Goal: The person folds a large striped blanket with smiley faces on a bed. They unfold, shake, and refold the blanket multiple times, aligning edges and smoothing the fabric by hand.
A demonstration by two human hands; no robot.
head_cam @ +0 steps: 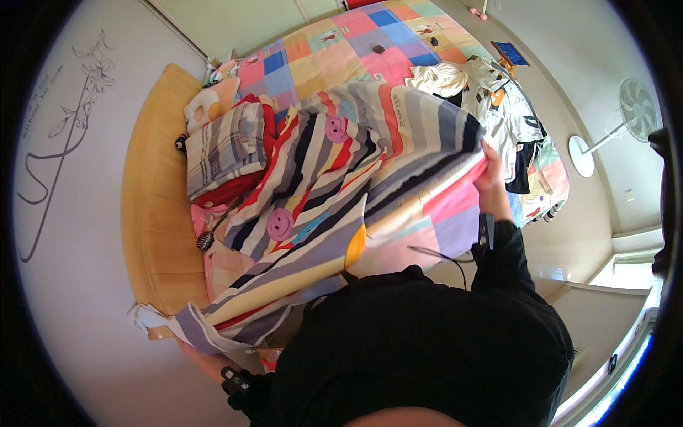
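Observation:
A striped blanket (315, 176) with smiling-face prints spreads in folds across the near part of the bed. My right hand (490, 169) grips one of its corners, raised above the patchwork bedspread (453, 229). Low on the left, beside the headboard's end, my left hand (197, 358) holds another corner; the fabric hides most of its fingers. Between the two hands the blanket's near edge sags in front of my body. A folded plaid cloth (227, 147) lies on red fabric, touching the blanket's left side. Next to it rests a hairbrush (205, 240).
A padded yellow headboard (155, 213) stands along the left wall. White and black clothes (504, 112) are heaped at the bed's right side. Two small dark objects lie on the far bedspread. A standing fan (613, 131) is on the floor at right. A black cable (443, 256) hangs near my right arm.

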